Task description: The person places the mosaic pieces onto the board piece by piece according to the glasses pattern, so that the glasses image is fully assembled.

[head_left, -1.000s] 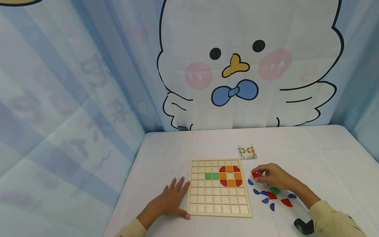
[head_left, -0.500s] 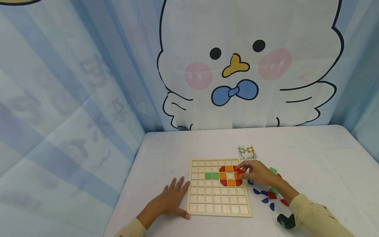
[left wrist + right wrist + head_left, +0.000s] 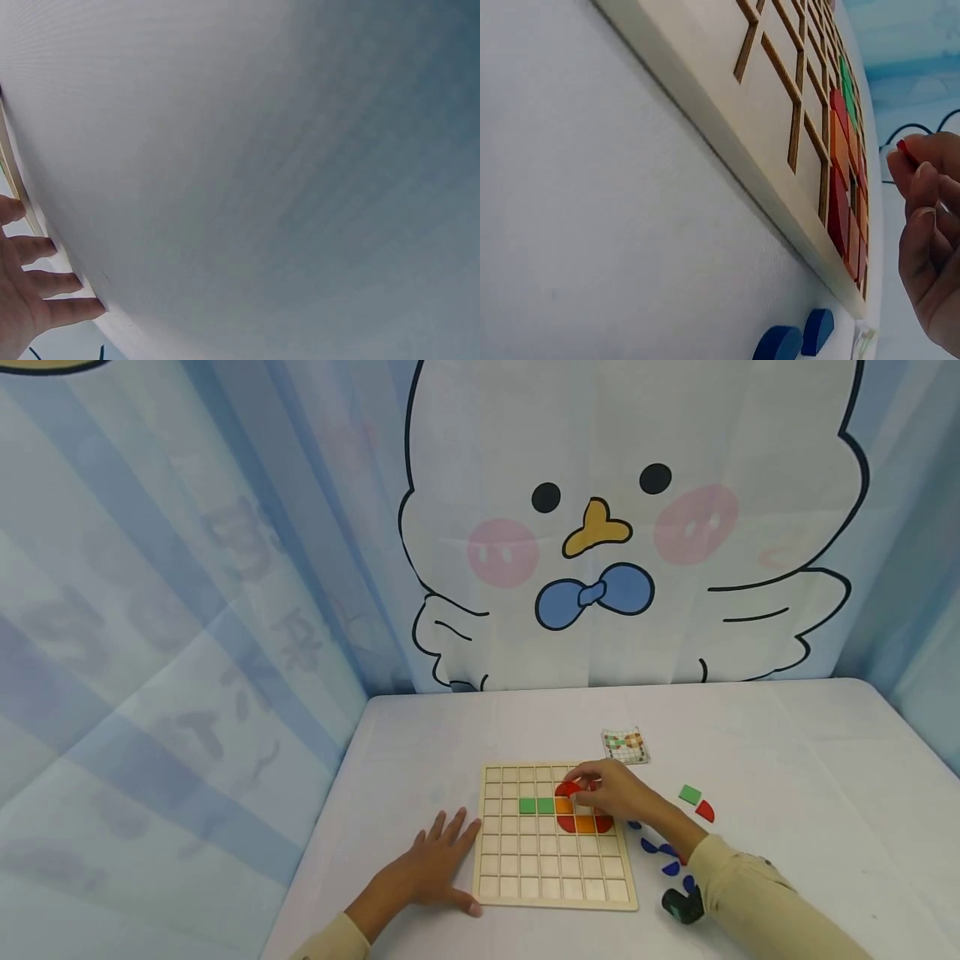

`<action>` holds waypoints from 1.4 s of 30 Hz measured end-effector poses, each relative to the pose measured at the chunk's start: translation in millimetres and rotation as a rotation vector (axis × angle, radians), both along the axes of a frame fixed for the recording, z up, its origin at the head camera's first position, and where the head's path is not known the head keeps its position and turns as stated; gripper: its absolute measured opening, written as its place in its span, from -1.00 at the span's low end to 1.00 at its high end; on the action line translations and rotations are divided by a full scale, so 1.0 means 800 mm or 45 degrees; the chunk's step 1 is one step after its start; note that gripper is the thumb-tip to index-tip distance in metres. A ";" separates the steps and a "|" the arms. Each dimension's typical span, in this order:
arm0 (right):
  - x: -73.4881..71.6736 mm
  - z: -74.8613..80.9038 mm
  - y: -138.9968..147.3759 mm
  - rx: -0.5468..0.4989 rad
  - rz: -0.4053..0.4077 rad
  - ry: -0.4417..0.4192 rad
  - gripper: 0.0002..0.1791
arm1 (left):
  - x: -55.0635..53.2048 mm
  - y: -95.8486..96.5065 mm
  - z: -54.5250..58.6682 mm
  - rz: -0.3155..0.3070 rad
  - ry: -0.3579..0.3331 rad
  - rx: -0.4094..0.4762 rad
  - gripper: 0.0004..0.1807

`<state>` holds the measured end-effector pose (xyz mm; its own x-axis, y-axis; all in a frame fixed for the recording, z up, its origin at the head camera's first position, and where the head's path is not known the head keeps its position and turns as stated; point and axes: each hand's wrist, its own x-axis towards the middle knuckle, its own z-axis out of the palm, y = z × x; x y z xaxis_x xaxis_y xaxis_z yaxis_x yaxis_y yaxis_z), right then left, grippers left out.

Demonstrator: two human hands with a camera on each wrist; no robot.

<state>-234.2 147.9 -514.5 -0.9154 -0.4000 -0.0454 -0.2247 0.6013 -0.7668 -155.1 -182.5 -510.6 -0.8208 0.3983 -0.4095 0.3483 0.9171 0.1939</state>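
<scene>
A wooden grid board (image 3: 555, 868) lies on the white table. In its cells sit two green squares (image 3: 528, 806) beside a ring of orange squares (image 3: 585, 824) and red quarter-circles (image 3: 566, 824). My right hand (image 3: 618, 795) is over the upper part of this ring and hides some of it. Between thumb and fingertips it pinches a red quarter-circle tile (image 3: 907, 153), mostly covered by the fingers in the right wrist view. My left hand (image 3: 433, 867) rests with fingers spread at the board's left edge, forefinger and thumb right at the frame.
Behind the board lies a small pattern card (image 3: 626, 746). To the right are a loose green square (image 3: 690, 794), a loose red quarter-circle (image 3: 705, 811) and several blue half-circles (image 3: 671, 868). A dark device (image 3: 682, 906) is at the right sleeve. A printed curtain (image 3: 465, 443) hangs behind.
My right hand has carried the red tile leftward from the loose pieces to over the ring on the board. The left hand has stayed in place.
</scene>
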 end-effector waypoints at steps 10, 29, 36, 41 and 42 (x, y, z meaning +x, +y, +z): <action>-0.013 -0.002 -0.032 -0.065 0.156 0.016 -0.67 | 0.001 0.000 -0.001 -0.017 0.014 0.007 0.35; -0.021 -0.012 -0.081 0.005 0.135 0.052 -0.71 | 0.001 -0.001 0.000 -0.018 0.005 0.007 0.34; -0.023 -0.009 -0.083 0.127 0.078 0.028 -0.71 | 0.001 0.000 0.004 -0.006 -0.007 0.003 0.34; -0.023 -0.008 -0.080 0.158 0.057 0.035 -0.75 | 0.001 0.001 0.004 -0.001 -0.009 -0.003 0.34; -0.023 -0.008 -0.079 0.159 0.058 0.040 -0.76 | 0.001 0.001 0.004 -0.002 -0.009 -0.004 0.34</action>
